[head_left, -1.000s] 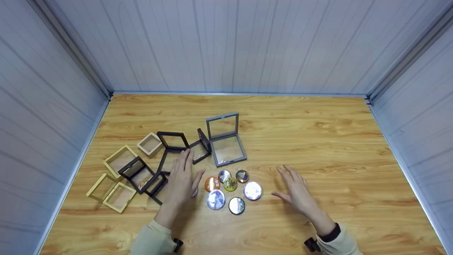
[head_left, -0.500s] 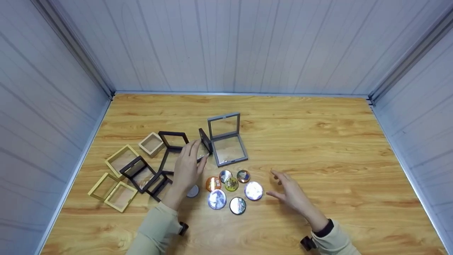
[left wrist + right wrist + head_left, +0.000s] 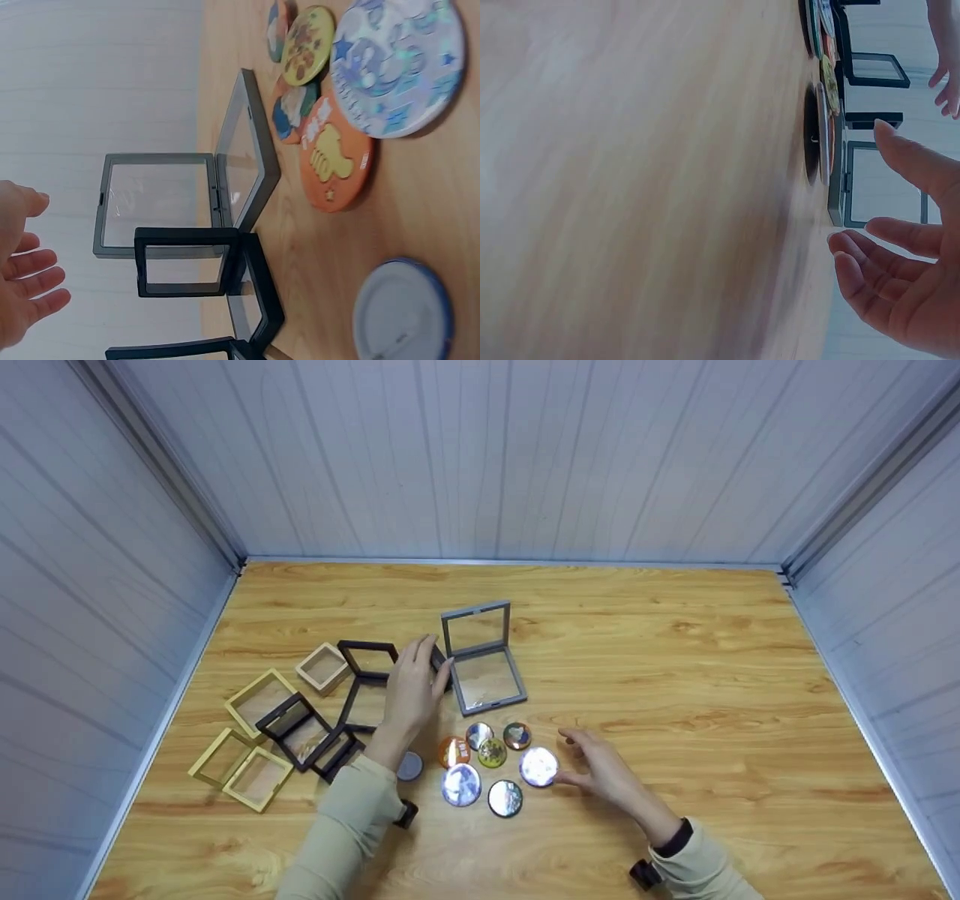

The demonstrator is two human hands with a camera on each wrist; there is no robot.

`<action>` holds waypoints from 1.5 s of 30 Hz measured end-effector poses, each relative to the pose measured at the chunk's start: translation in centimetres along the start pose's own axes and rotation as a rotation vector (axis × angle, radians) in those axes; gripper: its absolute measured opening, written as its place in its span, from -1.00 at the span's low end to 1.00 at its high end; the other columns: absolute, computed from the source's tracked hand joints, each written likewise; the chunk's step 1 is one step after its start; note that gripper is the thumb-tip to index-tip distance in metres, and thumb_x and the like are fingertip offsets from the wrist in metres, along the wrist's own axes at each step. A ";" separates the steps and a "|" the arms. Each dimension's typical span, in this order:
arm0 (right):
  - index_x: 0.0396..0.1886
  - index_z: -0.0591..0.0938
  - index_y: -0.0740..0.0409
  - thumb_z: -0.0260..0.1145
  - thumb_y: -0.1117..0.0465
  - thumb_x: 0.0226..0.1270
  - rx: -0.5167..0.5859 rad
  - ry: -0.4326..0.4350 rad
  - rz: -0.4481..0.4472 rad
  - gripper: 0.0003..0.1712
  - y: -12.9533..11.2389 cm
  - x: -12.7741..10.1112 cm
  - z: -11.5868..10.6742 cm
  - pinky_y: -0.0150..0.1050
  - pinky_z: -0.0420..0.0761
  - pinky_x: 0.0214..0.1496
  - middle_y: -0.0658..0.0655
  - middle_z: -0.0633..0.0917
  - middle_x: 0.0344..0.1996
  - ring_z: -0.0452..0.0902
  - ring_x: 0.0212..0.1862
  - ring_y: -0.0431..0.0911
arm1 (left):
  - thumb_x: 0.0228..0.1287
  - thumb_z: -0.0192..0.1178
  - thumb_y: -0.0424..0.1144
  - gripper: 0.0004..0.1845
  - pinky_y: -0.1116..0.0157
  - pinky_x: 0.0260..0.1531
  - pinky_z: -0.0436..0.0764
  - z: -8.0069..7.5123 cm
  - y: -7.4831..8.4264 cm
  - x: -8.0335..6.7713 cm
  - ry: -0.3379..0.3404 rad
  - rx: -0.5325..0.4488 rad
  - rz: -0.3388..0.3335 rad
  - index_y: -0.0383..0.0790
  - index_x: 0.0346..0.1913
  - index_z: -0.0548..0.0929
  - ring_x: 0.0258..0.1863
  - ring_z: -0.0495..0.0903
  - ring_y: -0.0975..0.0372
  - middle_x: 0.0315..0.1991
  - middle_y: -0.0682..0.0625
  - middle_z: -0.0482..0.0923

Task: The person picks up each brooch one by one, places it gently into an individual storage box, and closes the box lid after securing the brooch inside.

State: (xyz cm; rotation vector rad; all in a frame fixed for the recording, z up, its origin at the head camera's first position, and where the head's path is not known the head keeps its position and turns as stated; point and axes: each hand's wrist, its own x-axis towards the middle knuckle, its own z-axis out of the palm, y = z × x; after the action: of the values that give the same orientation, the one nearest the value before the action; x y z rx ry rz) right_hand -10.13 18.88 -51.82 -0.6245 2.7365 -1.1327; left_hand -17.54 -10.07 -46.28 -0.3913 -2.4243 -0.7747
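My left hand (image 3: 414, 688) hovered open over small black frame box (image 3: 196, 262), fingers straight, not yet gripping — box stood opened just left of grey frame box (image 3: 484, 658). My right hand (image 3: 596, 769) lay relaxed, holding nothing, fingertips near silvery round badge (image 3: 538, 765) in badge cluster. Risk as I judged it: careless grab could tip upright black lid or knock grey box; right fingers could scatter badges lying close together.
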 end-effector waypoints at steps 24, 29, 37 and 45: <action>0.08 0.38 0.40 0.52 0.16 -0.33 -0.104 -0.068 -0.096 -0.12 -0.7 0.8 1.6 -0.06 0.43 0.00 0.21 0.47 -0.15 0.43 -0.11 0.04 | 0.22 0.09 -0.24 -0.59 0.22 -0.01 0.41 2.3 -1.3 4.5 -0.194 -0.135 -0.241 -0.41 0.08 0.41 0.01 0.40 0.05 -0.01 -0.21 0.39; 0.09 0.38 0.37 0.53 0.13 -0.36 -0.132 -0.083 -0.067 -0.09 -1.0 1.1 2.1 -0.07 0.42 0.03 0.20 0.46 -0.13 0.41 -0.08 0.04 | 0.22 0.10 -0.26 -0.58 0.21 0.01 0.40 2.8 -1.6 5.2 -0.240 -0.119 -0.253 -0.38 0.10 0.40 0.02 0.40 0.04 0.02 -0.20 0.39; 0.08 0.41 0.31 0.53 0.13 -0.37 -0.200 -0.069 -0.071 -0.11 -1.2 1.2 2.7 -0.07 0.46 -0.06 0.18 0.45 -0.15 0.41 -0.11 0.04 | 0.25 0.05 -0.24 -0.58 0.17 -0.02 0.42 3.4 -1.8 5.8 -0.303 -0.074 -0.224 -0.38 0.13 0.38 0.00 0.43 0.01 0.03 -0.24 0.39; 0.06 0.42 0.32 0.51 0.13 -0.30 -0.264 -0.065 -0.088 -0.17 -1.2 1.4 2.9 -0.11 0.49 -0.12 0.17 0.43 -0.18 0.41 -0.14 0.01 | 0.28 0.01 -0.29 -0.62 0.17 -0.07 0.46 3.9 -2.0 6.2 -0.340 -0.037 -0.215 -0.37 0.12 0.41 -0.05 0.46 0.01 0.01 -0.24 0.42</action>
State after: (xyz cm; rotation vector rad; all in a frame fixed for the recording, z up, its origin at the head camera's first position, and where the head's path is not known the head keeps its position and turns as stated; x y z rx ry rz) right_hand -10.23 15.65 -52.97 -0.8053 2.8497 -0.7551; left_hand -24.99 -8.65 -46.13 -0.2990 -2.8078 -0.9082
